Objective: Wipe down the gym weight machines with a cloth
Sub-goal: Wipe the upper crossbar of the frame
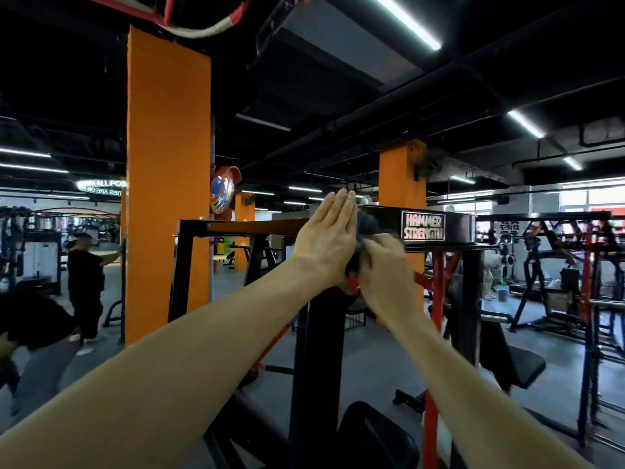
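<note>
Two bare forearms reach up toward the black steel crossbeam (453,228) of a weight machine in a dim gym with orange pillars. The left hand (326,236) is raised flat against the beam's end, fingers straight and held together, palm facing the metal and the back of the hand toward the camera. Just beside it, the right hand (384,262) is blurred; its fingers curl over a dark grey cloth (370,223), which is bunched against the face of the beam between the two hands. How tightly the cloth is gripped cannot be told through the blur, though the fingers clearly close on it.

To the right of the cloth, a rectangular plate (422,225) fixed to the beam reads "HAMMER STRENGTH" in pale letters on a dark ground. The beam rests on a black upright post (321,350) that runs down between the forearms, with red frame members (431,431) beside it and a black padded seat (375,434) at the bottom of the view.

A tall orange square pillar (167,184) stands at left, with a round convex mirror (223,194) mounted near its right edge. A second orange pillar (401,174) rises behind the beam. At far left a person in black clothing (84,282) stands on the grey floor (382,363), and another person's dark-haired head and shoulder (30,323) edge into the lower left. Red and black racks (548,265) fill the right side, under white strip lights (407,22) on a black ceiling.
</note>
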Demonstrator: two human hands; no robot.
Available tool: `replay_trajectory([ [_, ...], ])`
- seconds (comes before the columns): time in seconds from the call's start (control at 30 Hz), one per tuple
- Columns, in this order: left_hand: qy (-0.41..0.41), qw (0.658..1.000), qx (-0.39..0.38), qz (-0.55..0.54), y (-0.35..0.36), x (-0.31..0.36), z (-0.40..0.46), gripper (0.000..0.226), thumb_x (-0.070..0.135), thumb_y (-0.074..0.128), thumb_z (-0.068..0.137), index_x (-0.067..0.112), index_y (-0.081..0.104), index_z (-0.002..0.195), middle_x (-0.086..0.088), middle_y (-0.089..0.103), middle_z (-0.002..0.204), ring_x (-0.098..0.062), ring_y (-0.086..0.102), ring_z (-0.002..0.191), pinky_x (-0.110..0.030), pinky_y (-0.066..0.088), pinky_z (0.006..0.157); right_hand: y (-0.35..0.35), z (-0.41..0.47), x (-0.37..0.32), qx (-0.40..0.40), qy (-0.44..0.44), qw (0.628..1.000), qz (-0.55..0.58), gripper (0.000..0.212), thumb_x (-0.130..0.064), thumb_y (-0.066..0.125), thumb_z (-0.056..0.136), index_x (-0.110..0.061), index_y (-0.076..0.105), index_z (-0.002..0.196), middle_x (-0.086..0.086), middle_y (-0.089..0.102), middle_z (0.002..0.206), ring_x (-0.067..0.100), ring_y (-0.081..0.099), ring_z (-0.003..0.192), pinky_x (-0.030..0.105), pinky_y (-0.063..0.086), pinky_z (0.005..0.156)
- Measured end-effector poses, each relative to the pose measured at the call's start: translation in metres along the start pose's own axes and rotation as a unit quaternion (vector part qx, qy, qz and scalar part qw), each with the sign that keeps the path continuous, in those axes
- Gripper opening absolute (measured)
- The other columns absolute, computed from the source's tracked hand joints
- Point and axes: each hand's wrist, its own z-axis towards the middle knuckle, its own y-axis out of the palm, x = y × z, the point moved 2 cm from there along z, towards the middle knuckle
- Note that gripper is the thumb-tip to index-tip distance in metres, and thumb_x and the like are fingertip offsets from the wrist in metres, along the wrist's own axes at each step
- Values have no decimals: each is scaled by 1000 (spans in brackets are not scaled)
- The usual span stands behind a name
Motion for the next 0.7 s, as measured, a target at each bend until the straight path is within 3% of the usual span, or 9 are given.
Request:
replay_trajectory([
  [0.07, -21, 1000, 21, 7, 1, 8, 8, 121, 60, 66, 86, -3, -9, 157, -23, -9, 167, -38, -5, 155, -48, -5, 127, 6, -13, 0, -21, -54, 998, 32, 32, -5, 61, 95, -4, 65, 127, 10, 63, 128, 25, 55, 123, 37, 48, 105],
  [0.13, -41, 999, 24, 14, 3, 12, 8, 126, 68, 66, 81, -4, -5, 157, -24, -2, 166, -40, 5, 153, -50, 1, 127, 8, -12, 21, -42, -95, 995, -14, 46, -13, 54, 99, -9, 51, 145, 6, 52, 148, 21, 43, 142, 38, 37, 118],
  [0.23, -47, 998, 24, 46, 3, 21, 12, 134, 83, 57, 75, -6, -1, 157, -28, 9, 162, -45, 14, 148, -54, 6, 125, 5, -6, 77, -68, -107, 983, -130, 56, -21, 42, 103, -11, 30, 157, 5, 30, 163, 20, 26, 152, 38, 26, 124],
  [0.33, -57, 996, 30, 68, 4, 31, 17, 131, 81, 57, 77, -6, 1, 157, -29, 18, 156, -48, 21, 143, -58, 12, 123, 2, 1, 119, -89, -93, 975, -183, 58, -24, 34, 105, -8, 24, 159, 6, 21, 166, 19, 14, 155, 39, 24, 124],
  [0.43, -73, 992, 44, 93, 6, 34, 17, 119, 66, 62, 83, -7, 3, 157, -29, 20, 155, -49, 23, 142, -60, 15, 122, 11, 1, 115, -58, -64, 983, -162, 59, -23, 48, 104, -6, 28, 157, 10, 24, 165, 24, 18, 154, 42, 25, 124],
  [0.5, -79, 990, 49, 101, 6, 35, 16, 115, 55, 67, 83, -6, 5, 157, -29, 22, 154, -48, 23, 142, -60, 15, 122, 21, 0, 96, -31, 7, 993, -115, 62, -22, 54, 102, -4, 31, 156, 16, 27, 163, 31, 21, 153, 46, 26, 124],
  [0.6, -82, 990, 46, 108, 4, 34, 16, 116, 56, 68, 82, -6, 5, 157, -28, 22, 155, -47, 23, 143, -58, 15, 123, 27, 5, 69, -20, 118, 990, -74, 59, -25, 43, 101, -1, 33, 154, 23, 32, 159, 38, 25, 151, 51, 28, 122],
  [0.63, -80, 990, 46, 106, 4, 35, 15, 115, 56, 67, 82, -6, 5, 157, -28, 22, 155, -47, 23, 143, -58, 15, 123, 23, 5, 66, -16, 115, 989, -94, 60, -28, 37, 100, 1, 35, 152, 25, 35, 157, 40, 30, 148, 51, 31, 120],
  [0.7, -76, 990, 53, 103, 3, 35, 13, 112, 54, 65, 84, -6, 5, 157, -28, 23, 155, -46, 24, 143, -57, 15, 123, 18, 1, 78, -34, 49, 987, -148, 59, -25, 46, 98, 3, 40, 149, 27, 43, 152, 41, 41, 142, 51, 39, 115],
])
